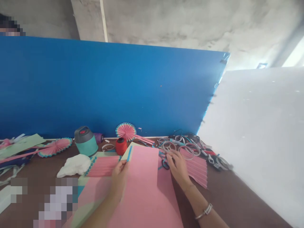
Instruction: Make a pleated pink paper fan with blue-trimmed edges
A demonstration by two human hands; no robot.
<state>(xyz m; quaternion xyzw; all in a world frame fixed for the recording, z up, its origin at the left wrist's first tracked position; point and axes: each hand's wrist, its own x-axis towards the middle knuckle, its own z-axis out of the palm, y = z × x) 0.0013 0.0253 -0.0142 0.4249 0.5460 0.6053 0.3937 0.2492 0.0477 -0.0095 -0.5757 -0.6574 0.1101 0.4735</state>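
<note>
Pink paper (144,177) lies nearest you, across the lower middle of the frame, over the brown tabletop (247,202). Pleated paper (198,169) sits right of centre, probably there to leave working space. Your left hand (120,173) pinches the pink paper's left edge in its grip, likely to steady it; your right hand (178,165) curls near the scissors (165,164) at centre, but whether its grip is closed cannot be told. A narrow blue strip (129,153) edges the paper above your left fingertips.
</note>
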